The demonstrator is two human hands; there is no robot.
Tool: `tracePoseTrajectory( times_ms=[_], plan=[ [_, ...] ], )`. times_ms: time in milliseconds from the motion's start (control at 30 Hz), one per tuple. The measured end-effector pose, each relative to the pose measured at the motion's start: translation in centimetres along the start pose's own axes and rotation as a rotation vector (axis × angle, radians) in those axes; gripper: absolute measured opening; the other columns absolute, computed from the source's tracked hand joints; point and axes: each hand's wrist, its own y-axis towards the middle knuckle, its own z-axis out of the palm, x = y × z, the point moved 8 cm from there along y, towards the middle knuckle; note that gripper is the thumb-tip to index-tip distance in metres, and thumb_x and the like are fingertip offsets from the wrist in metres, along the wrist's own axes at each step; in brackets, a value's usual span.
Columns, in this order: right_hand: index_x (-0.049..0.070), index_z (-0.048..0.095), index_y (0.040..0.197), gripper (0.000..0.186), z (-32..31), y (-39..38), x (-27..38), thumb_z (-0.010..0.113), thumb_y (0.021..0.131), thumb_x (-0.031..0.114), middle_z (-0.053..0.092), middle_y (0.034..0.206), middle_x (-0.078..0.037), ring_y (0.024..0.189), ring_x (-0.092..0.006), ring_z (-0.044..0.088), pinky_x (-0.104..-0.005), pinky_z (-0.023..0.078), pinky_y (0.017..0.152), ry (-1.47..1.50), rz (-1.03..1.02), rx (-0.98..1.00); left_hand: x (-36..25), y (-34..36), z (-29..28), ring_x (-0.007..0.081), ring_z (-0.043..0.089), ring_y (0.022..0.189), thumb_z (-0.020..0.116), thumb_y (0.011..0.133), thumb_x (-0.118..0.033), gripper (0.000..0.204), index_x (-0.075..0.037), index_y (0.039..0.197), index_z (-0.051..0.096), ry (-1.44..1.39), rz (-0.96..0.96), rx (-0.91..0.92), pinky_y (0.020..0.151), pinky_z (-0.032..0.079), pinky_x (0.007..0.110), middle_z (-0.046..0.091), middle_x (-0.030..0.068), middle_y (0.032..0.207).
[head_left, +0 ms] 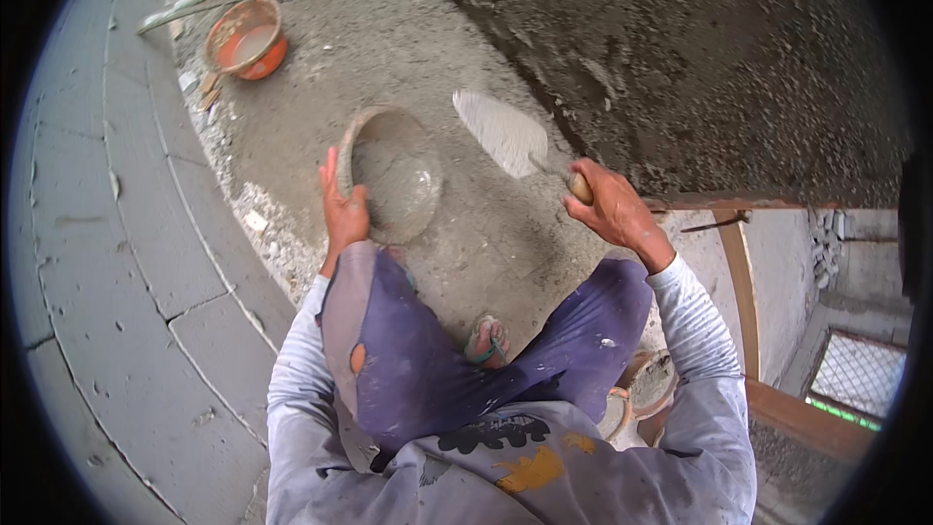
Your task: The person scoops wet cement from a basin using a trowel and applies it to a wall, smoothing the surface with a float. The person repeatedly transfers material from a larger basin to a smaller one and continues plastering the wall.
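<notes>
My left hand (344, 206) grips the near-left rim of a round, mortar-crusted basin (394, 175), thumb inside and fingers along the outer wall. The basin is tilted, and grey residue coats its inside. In my right hand (614, 202) is a trowel (503, 131), held by its wooden handle. Its pale, pointed blade is turned toward the far left, to the right of the basin and apart from it. The blade lies close to the edge of a wide patch of dark, wet mortar (680, 49).
A block wall (146, 204) runs along the left. Farther off, an orange bowl (246, 39) with grey liquid stands near a wooden-handled tool (209, 0). Rubble (255, 221) lines the wall's foot. Buckets (649, 384) stand by my right knee. A drop with a wooden beam (807, 420) lies at the right.
</notes>
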Motion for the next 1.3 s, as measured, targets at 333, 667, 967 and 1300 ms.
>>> tracePoseTrajectory(
  times_ms=[333,667,967,1300],
  plan=[
    [0.005,0.069,0.123,0.03,14.0,7.5,8.7,0.069,0.1,0.025,0.077,0.105,-0.024,0.091,-0.0397,0.078,-0.0507,0.062,0.078,-0.286,-0.09,0.047,-13.1,-0.2,1.0,0.0372,0.001,0.17,0.059,0.085,-0.002,0.074,-0.01,0.158,0.056,0.159,0.228,0.222,0.134,-0.007,0.057,0.026,0.0063,0.181],
    [0.016,0.073,0.128,0.043,12.8,3.7,6.7,0.073,0.098,0.047,0.079,0.107,-0.019,0.099,-0.0424,0.075,-0.0531,0.058,0.086,0.346,0.129,0.084,-12.3,2.3,-0.8,0.0271,0.044,0.149,0.054,0.088,0.003,0.079,-0.006,0.166,0.043,-0.157,0.016,0.128,0.121,0.037,0.037,0.052,0.0082,0.162],
    [0.009,0.073,0.115,0.035,-5.8,-4.8,6.1,0.072,0.104,0.041,0.073,0.088,-0.008,0.073,-0.0247,0.07,-0.0428,0.057,0.067,0.193,-0.006,0.098,-7.3,2.1,-2.9,0.0109,0.058,0.094,0.052,0.089,0.002,0.061,0.0,0.149,0.059,-0.46,-0.199,0.03,0.084,0.049,0.027,0.069,0.0019,0.117],
    [0.009,0.07,0.129,0.034,-26.6,-3.9,2.2,0.057,0.114,0.037,0.071,0.075,-0.006,0.057,-0.0149,0.059,-0.036,0.044,0.051,-0.265,0.271,-0.637,-4.9,2.5,-4.2,0.0134,0.059,0.093,0.054,0.086,0.001,0.055,-0.002,0.141,0.063,-0.499,-0.236,-0.05,0.087,0.048,0.028,0.069,0.0025,0.114]
  ],
)
